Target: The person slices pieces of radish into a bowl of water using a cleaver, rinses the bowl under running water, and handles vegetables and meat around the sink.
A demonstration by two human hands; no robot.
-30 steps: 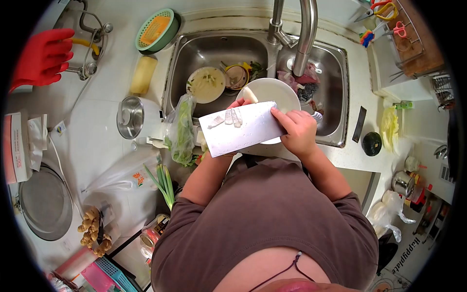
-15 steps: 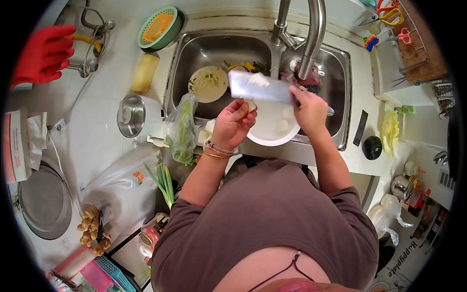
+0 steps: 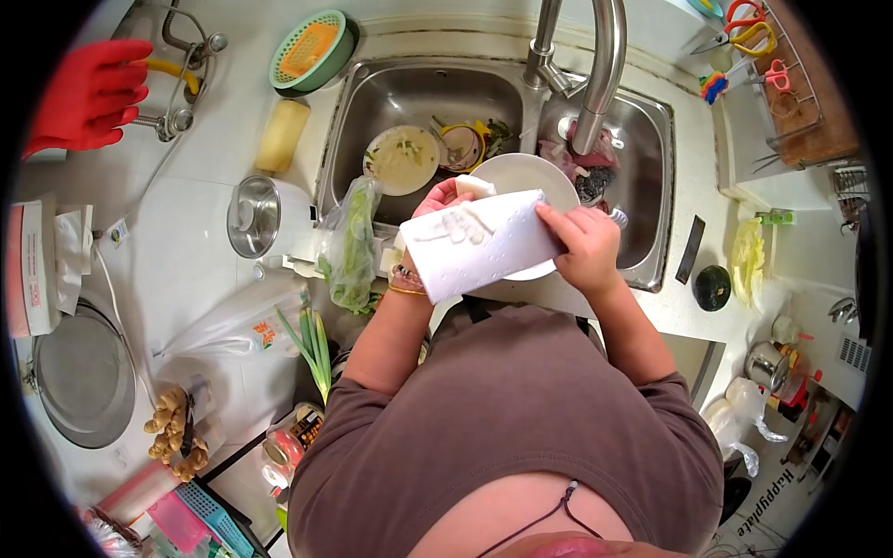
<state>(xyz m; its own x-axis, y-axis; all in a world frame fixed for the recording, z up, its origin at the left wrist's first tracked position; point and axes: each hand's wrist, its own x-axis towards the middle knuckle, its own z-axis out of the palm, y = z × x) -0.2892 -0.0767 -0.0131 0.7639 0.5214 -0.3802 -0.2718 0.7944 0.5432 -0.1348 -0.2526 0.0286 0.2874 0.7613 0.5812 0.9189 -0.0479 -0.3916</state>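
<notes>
A broad cleaver (image 3: 512, 251) is in my right hand (image 3: 586, 246), whose fingers close at its handle end. Its dimpled blade lies flat toward me, with thin pale slivers (image 3: 456, 226) clinging to it. Behind the blade, my left hand (image 3: 439, 197) is mostly hidden; its fingertips grip a chunk of white vegetable (image 3: 476, 186), whose exact kind I cannot tell. Under both hands a white bowl (image 3: 530, 169) sits at the sink's front edge, partly covered by the blade.
The double steel sink (image 3: 437, 84) holds a plate with scraps (image 3: 402, 160) and a dark-and-pink heap (image 3: 595, 167). The faucet (image 3: 605, 74) rises behind. Left of the sink are bagged greens (image 3: 352, 246) and a metal pot (image 3: 256, 219); a dark round squash (image 3: 713, 287) sits right.
The cleaver has swung down and left toward me, and its blade has turned its broad face up, now covering much of my left hand. The white chunk stays in my left fingers.
</notes>
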